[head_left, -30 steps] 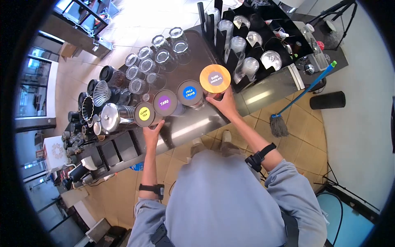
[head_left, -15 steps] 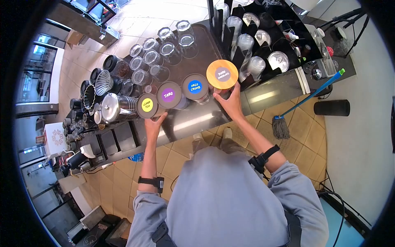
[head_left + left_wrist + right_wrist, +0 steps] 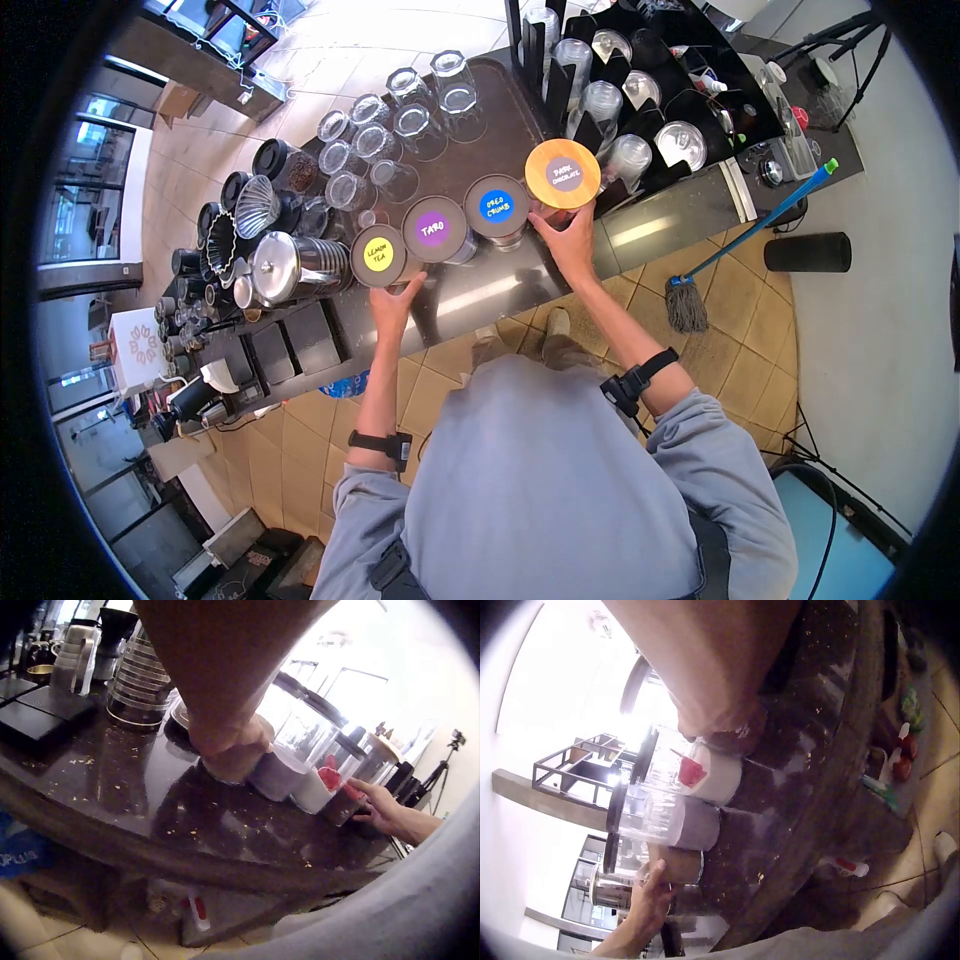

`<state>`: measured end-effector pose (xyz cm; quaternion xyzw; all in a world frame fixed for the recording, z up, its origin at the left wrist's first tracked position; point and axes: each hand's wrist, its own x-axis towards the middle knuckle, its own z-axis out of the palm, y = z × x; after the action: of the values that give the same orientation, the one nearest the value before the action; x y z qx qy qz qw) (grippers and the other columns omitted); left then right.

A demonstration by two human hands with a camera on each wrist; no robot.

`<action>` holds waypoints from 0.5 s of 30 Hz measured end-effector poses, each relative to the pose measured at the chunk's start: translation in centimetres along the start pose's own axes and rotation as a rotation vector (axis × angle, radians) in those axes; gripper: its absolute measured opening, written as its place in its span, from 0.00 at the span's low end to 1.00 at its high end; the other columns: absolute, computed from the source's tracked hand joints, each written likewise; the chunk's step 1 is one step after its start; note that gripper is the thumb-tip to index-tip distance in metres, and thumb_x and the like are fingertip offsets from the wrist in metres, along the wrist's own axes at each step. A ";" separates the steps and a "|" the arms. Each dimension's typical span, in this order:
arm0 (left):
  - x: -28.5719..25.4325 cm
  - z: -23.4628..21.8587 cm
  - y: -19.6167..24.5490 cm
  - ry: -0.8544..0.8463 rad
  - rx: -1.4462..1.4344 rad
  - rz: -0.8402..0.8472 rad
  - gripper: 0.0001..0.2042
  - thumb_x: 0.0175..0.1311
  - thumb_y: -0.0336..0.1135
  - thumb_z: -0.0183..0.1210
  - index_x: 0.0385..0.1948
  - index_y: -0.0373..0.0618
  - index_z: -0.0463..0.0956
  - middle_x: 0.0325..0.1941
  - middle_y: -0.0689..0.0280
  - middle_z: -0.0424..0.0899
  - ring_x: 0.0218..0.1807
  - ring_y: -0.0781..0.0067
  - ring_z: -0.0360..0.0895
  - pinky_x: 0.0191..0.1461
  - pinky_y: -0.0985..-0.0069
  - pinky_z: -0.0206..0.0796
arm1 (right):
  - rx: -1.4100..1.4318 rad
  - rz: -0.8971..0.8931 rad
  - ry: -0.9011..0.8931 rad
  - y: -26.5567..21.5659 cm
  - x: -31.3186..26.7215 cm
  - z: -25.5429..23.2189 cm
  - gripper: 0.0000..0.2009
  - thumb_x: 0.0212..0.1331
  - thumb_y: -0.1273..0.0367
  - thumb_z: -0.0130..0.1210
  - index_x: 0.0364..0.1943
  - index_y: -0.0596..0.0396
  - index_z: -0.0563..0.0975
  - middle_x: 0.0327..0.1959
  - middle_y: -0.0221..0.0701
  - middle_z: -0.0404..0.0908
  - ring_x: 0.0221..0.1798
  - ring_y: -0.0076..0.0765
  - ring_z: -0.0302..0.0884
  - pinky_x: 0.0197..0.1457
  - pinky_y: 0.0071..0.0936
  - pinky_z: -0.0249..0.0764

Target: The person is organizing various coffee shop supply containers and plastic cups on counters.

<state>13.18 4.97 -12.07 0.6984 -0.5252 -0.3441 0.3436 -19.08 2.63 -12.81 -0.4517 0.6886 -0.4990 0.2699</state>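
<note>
Four lidded jars stand in a row on the dark counter. The left hand [image 3: 392, 305] grips the lemon tea jar [image 3: 378, 255] at the left end; the right wrist view shows its fingers round the brownish jar [image 3: 676, 864]. At the other end, the right hand [image 3: 568, 243] curls round the dark chocolate jar [image 3: 562, 174], which has an orange lid. Between them are the taro jar [image 3: 433, 230] and the oreo crumb jar [image 3: 496, 206]. Inside one middle jar [image 3: 721, 777], a red scoop [image 3: 692, 772] shows over pale powder.
Upturned glasses [image 3: 376, 142] stand on a tray behind the jars. A steel-lidded pot [image 3: 277, 262] is left of them, beside a ribbed glass dripper [image 3: 257, 206]. At the right is a black rack [image 3: 655, 178] with cups and lids. A mop [image 3: 686, 305] leans beyond the counter.
In the head view, the jars and both hands sit a little further right, as do the glasses and pot. Both hands keep their hold on the end jars.
</note>
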 end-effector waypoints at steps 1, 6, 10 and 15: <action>0.0 0.2 0.1 -0.005 -0.001 0.001 0.29 0.50 0.46 0.78 0.48 0.30 0.82 0.48 0.54 0.88 0.49 0.63 0.85 0.58 0.67 0.71 | -0.002 0.002 0.004 -0.2 0.0 -0.1 0.51 0.44 0.64 0.78 0.71 0.62 0.56 0.61 0.46 0.72 0.60 0.46 0.73 0.62 0.38 0.71; 0.1 0.4 0.6 -0.040 -0.044 -0.026 0.28 0.50 0.45 0.78 0.46 0.30 0.83 0.47 0.55 0.89 0.48 0.65 0.85 0.57 0.68 0.71 | -0.082 0.049 0.055 0.1 -0.3 0.1 0.50 0.46 0.60 0.78 0.71 0.65 0.58 0.64 0.49 0.70 0.62 0.49 0.72 0.64 0.41 0.70; 0.0 0.9 0.7 -0.026 -0.065 0.007 0.26 0.50 0.44 0.77 0.44 0.30 0.83 0.46 0.55 0.89 0.46 0.65 0.85 0.56 0.68 0.71 | -0.108 0.134 0.066 0.5 -0.2 0.0 0.51 0.47 0.57 0.77 0.70 0.66 0.58 0.65 0.51 0.69 0.64 0.52 0.71 0.66 0.42 0.69; 0.2 1.1 0.4 -0.049 -0.090 0.000 0.25 0.51 0.42 0.77 0.44 0.31 0.83 0.46 0.56 0.89 0.46 0.66 0.84 0.56 0.68 0.71 | -0.206 -0.005 0.172 1.0 -0.3 0.3 0.38 0.50 0.55 0.75 0.57 0.63 0.66 0.47 0.39 0.73 0.51 0.44 0.73 0.57 0.40 0.70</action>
<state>12.12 4.52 -12.32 0.6734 -0.5174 -0.3845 0.3618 -19.06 2.88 -13.84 -0.4345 0.7556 -0.4632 0.1607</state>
